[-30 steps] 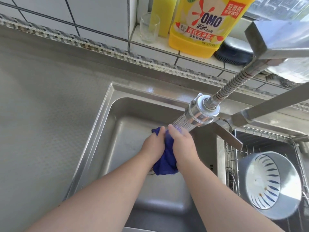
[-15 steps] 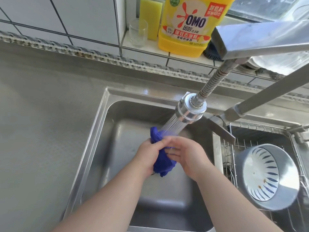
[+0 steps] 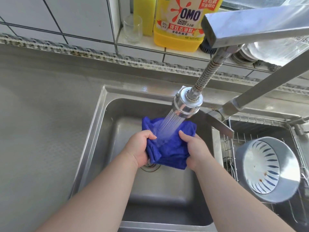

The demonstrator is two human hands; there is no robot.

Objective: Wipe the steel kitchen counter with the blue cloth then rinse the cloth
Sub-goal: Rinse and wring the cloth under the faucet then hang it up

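Rinse step in hand; the wipe looks done, judging from the cloth (image 3: 168,148) being under running water. Cloth sits over the sink (image 3: 100,124), mid-frame, spread between both hands, above the drain (image 3: 150,166). Spray from the tap head (image 3: 187,104) at 1 o'clock of the cloth hits its top middle.

Left hand (image 3: 142,148) grips the cloth's 9 o'clock edge: fingers (image 3: 150,135) curled over the top, a bunched fold held in the palm. Right hand (image 3: 194,149) grips the 3 o'clock edge: thumb (image 3: 183,133) on top, the other fingers wrapped under and hidden, so how tight I cannot tell. Both hands closed on fabric, none free.

Next move, likely: rub or turn the cloth so the unrinsed lower folds meet the spray, then squeeze it out over the sink. That needs the hands brought together without dropping an edge. Risk: splash onto the counter (image 3: 41,123) at 9 o'clock.

Also there: bowl (image 3: 267,169) in the rack (image 3: 234,141) at 3 o'clock, soap bottle (image 3: 180,30) and glass (image 3: 133,29) on the ledge at 12.
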